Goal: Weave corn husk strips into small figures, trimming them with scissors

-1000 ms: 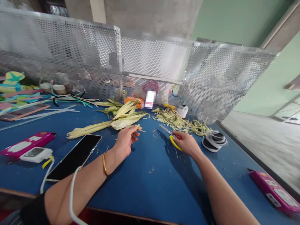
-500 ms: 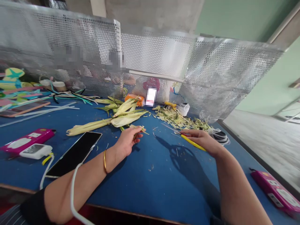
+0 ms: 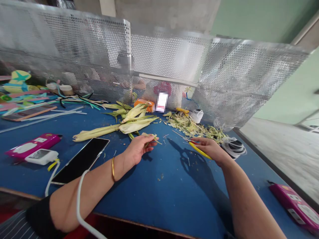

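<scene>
My left hand [image 3: 139, 148], with a gold bangle on its wrist, pinches a small strip of corn husk [image 3: 155, 138] between thumb and fingers. Just behind it lies a pile of pale green corn husks [image 3: 136, 124]. On the right, my right hand [image 3: 208, 149] grips a pair of scissors with yellow handles [image 3: 201, 151]. Their thin blades point left, toward the husk strip but apart from it; the fingers partly hide the grip. A shadow of the scissors falls on the blue table [image 3: 159, 199].
Husk scraps [image 3: 189, 126] lie at the back right, near a roll of white cord [image 3: 233, 147]. A black-screened phone [image 3: 81, 161] and a magenta device [image 3: 35, 146] lie left; another magenta device [image 3: 296, 205] is right. A perforated metal screen [image 3: 164, 56] stands behind. A white cable [image 3: 78, 202] crosses my left forearm.
The view has shifted slightly. My right hand with the scissors has come a little left, closer to my left hand. The left hand still pinches the husk strip.
</scene>
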A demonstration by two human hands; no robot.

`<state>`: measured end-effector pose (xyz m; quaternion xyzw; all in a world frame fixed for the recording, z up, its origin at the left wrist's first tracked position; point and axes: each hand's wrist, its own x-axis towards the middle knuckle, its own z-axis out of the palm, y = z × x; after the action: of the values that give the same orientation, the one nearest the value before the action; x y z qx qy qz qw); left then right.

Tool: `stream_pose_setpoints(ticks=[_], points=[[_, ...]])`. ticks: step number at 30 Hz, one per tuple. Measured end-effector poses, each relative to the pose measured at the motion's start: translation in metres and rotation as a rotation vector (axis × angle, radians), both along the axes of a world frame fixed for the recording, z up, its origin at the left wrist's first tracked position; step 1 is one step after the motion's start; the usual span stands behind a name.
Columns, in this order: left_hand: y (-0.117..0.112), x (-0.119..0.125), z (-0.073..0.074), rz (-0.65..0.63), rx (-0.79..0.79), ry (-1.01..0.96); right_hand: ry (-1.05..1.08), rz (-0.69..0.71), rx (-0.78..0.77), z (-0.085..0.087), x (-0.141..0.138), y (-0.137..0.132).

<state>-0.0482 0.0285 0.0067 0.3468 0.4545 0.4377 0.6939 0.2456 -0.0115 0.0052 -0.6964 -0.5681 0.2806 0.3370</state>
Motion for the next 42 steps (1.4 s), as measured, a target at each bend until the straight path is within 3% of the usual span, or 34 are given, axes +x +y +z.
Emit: stream_pose_setpoints(ticks=[4, 7, 12, 16, 27, 38, 42], points=[[-0.003, 0.001, 0.001, -0.068, 0.025, -0.09, 0.455, -0.044, 0.037, 0.005, -0.036, -0.008], [-0.007, 0.004, 0.0, -0.1, 0.026, -0.143, 0.672, -0.015, 0.044, 0.007, -0.065, -0.014], [-0.015, 0.009, -0.005, -0.152, 0.048, -0.136, 0.723, 0.008, 0.056, 0.007, -0.101, -0.026], [-0.021, 0.013, -0.009, -0.205, 0.1, -0.127, 0.741, 0.029, -0.041, 0.005, -0.113, -0.029], [-0.026, 0.016, -0.007, -0.234, 0.139, -0.099, 0.761, 0.002, 0.054, -0.001, -0.115, -0.027], [-0.028, 0.016, -0.004, -0.228, 0.334, 0.059, 0.736, 0.041, 0.035, 0.001, -0.119, -0.03], [-0.029, 0.017, -0.005, -0.223, 0.331, 0.051, 0.745, 0.036, 0.031, 0.001, -0.119, -0.03]])
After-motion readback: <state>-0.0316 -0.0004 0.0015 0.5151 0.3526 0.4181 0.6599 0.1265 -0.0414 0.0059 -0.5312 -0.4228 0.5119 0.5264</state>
